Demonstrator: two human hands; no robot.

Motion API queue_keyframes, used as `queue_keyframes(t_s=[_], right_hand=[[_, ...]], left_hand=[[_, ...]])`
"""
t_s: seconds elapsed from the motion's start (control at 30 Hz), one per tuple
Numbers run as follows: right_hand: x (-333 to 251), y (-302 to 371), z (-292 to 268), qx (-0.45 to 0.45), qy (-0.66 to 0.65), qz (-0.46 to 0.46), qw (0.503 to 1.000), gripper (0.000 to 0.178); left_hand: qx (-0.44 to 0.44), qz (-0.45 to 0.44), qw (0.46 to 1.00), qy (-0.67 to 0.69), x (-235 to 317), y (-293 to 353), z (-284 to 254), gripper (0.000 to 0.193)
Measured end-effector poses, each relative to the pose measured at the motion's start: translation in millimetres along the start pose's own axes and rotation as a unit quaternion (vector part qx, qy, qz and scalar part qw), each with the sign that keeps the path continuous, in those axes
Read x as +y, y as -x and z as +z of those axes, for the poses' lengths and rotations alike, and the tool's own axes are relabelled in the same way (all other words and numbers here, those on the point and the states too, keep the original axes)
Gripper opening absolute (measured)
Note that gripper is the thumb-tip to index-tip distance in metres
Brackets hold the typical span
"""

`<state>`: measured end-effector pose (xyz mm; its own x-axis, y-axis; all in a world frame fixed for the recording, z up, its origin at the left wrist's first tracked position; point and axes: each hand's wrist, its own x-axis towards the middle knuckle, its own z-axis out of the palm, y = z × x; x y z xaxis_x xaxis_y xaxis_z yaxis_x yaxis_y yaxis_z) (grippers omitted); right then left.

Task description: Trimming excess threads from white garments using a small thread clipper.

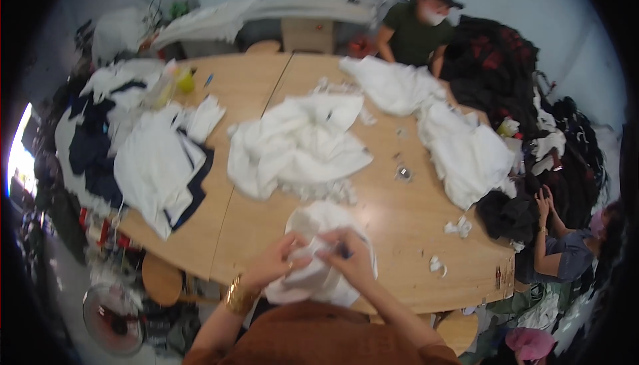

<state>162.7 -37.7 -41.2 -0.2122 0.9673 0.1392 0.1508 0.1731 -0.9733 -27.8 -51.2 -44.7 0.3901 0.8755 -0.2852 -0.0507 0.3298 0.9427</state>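
Okay so, your left hand (290, 252) and right hand (347, 257) both look pinched on the white cloth (321, 280), lower centre of frame; tension it lightly so it won't bunch.

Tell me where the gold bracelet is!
The gold bracelet is low in the head view, left of centre, around the wrist of the left hand, beside the nearest white cloth.

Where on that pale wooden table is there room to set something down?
The pale wooden table shows a broad bare patch right of the bunched white cloth by the right hand, reaching to small white fabric scraps. Another lies beyond the central white fabric heap, beside the slim blue item. Crowded: the left end, under white and navy garments.
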Motion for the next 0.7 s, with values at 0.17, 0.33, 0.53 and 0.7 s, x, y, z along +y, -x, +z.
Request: queue_keyframes(t_s=[0.17,0.33,0.53,0.7], right_hand=[[23,18,11,-0.007,0.068,-0.055,0.996,0.012],[30,27,5,0.001,0.093,-0.050,0.994,0.013],[30,29,11,-0.016,0.004,-0.071,0.997,0.015],[32,27,3,-0.075,0.127,-0.072,0.986,0.015]], left_hand=[[0.061,-0.010,0.998,0.029,-7,9,16,0.025],[0.053,-0.018,0.998,0.024,-18,8,20,0.027],[0.035,-0.010,0.999,0.038,-15,10,9,0.027],[0.017,-0.037,0.998,0.050,-11,12,21,0.031]])
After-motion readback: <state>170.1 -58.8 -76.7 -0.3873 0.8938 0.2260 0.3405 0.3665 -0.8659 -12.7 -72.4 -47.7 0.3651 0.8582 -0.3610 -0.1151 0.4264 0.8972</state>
